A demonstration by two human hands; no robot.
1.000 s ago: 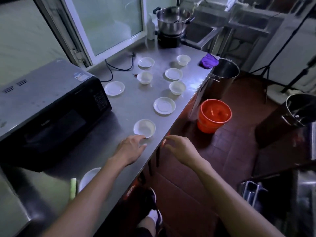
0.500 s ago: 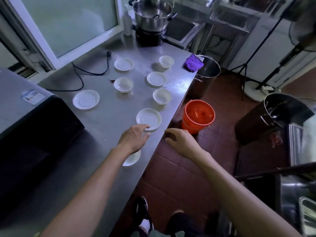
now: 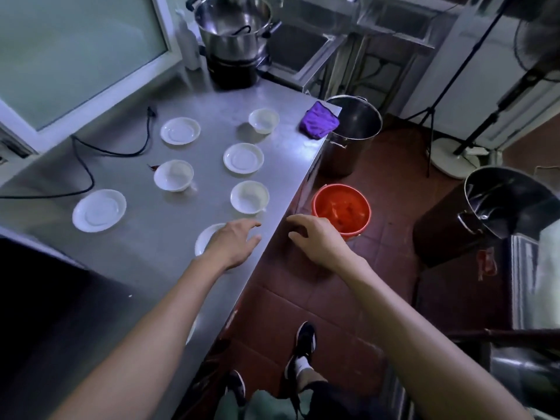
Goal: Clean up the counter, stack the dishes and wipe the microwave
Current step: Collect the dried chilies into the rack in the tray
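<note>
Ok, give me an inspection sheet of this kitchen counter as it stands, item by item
Surface: steel counter, bare metal between dishes.
Job's things: saucers, bowls, unstacked; purple cloth at far edge.
Clutter: red scrap by a bowl.
Hands: left hand open over nearest saucer; right hand open, off the counter.
Cables: black cord on the counter.
Surroundings: pot, orange bucket.

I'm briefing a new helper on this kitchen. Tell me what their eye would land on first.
First, the white saucers and bowls scattered over the steel counter, such as the saucer at its left. Next, the orange bucket on the red floor beside the counter's edge, and the purple cloth at the far corner. In front, the left hand reaches over a near saucer while the right hand hangs past the edge.
</note>
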